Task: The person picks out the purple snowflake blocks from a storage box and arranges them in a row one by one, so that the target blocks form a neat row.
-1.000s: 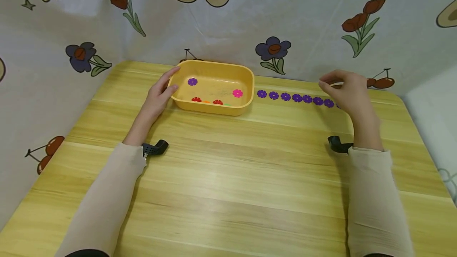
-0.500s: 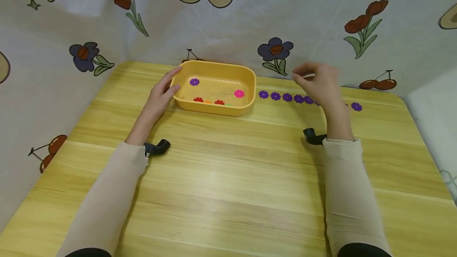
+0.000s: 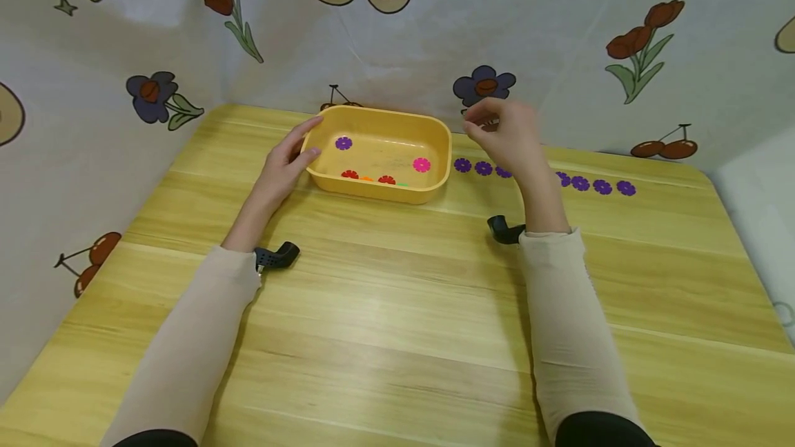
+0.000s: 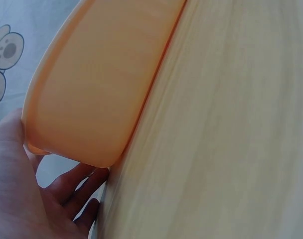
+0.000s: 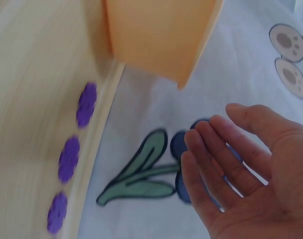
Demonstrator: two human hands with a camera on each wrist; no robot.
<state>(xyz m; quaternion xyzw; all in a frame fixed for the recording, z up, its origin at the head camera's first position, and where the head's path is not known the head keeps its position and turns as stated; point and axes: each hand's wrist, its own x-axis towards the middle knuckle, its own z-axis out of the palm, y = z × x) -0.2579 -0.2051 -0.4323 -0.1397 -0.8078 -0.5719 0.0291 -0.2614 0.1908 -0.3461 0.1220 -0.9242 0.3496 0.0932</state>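
Observation:
A yellow plastic tray (image 3: 373, 190) stands at the back of the table, and my left hand (image 3: 276, 171) holds its left end, thumb and index finger at the rim. In the left wrist view the other fingers lie by its lower edge. Inside are a purple snowflake disc (image 3: 344, 143), a pink disc (image 3: 421, 165), two red discs (image 3: 387, 180) and slivers of an orange and a green one. My right hand (image 3: 512, 136) is raised just right of the tray, over a row of purple discs (image 3: 580, 183), hiding its middle. The right wrist view shows its fingers loosely bent, holding nothing.
A light wooden table (image 3: 385, 323) carries everything. Behind it hangs a white cloth (image 3: 397, 54) printed with flowers and cherries, right at the table's back edge. A black wrist camera mount (image 3: 279, 256) sticks out from the left sleeve, and another (image 3: 504, 230) from the right.
My right hand has moved left along the row toward the tray, uncovering the purple discs at the row's right end. The left hand has stayed on the tray.

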